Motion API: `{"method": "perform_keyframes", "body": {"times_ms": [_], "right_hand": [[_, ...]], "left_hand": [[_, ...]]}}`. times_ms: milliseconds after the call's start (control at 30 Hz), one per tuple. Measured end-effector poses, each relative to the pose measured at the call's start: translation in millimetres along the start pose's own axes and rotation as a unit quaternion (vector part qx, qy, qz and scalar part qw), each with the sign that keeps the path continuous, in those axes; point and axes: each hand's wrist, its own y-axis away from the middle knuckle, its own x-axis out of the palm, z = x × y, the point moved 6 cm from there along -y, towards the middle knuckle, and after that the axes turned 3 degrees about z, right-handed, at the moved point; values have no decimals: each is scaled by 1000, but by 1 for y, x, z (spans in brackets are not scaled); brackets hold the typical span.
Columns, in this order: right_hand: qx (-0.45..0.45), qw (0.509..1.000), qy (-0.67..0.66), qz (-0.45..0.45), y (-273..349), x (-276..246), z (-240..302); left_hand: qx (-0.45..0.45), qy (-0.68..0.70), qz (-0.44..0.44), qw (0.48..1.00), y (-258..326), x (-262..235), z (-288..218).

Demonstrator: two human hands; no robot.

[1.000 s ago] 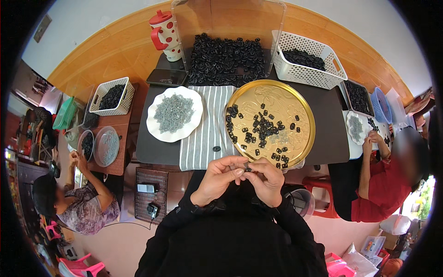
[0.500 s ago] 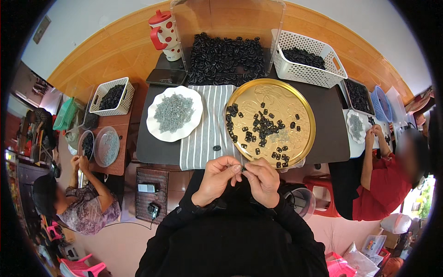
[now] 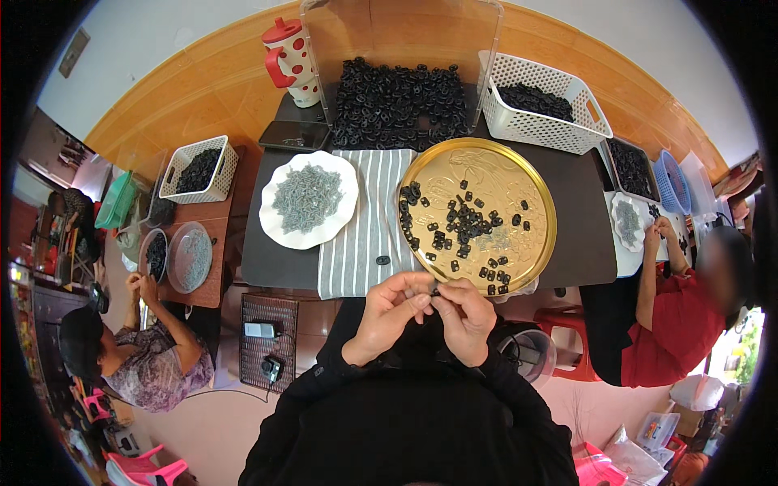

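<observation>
**Two hands pinching a small black part at the near edge of a dark table**

The dark table carries, at its far side, a clear bin of black parts and a white slotted basket, also filled with black parts. Nearer lies a round gold tray scattered with loose black pieces, resting partly on a grey striped cloth. To the left of the cloth sits a white scalloped plate heaped with small grey pieces. A red-and-white dotted jug stands at the far left corner. 1 stray black ring lies on the cloth.

Below the tray's near rim, the left hand and right hand meet, fingertips touching. Both are curled in a pinch around a small black part, held between them just off the table's near edge. 2 other people sit at side tables, left and right.
</observation>
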Motion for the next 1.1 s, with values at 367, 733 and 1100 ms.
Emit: {"method": "perform_keyframes", "body": {"times_ms": [367, 733, 1100], "right_hand": [[112, 985, -128, -26, 7, 18, -10], [159, 979, -127, -14, 3, 29, -21], [195, 963, -183, 11, 4, 43, -27]], "left_hand": [[29, 0, -68, 997, 11, -23, 8], [185, -671, -162, 699, -5, -33, -63], [155, -413, -130, 888, -1, -66, -37]]}}
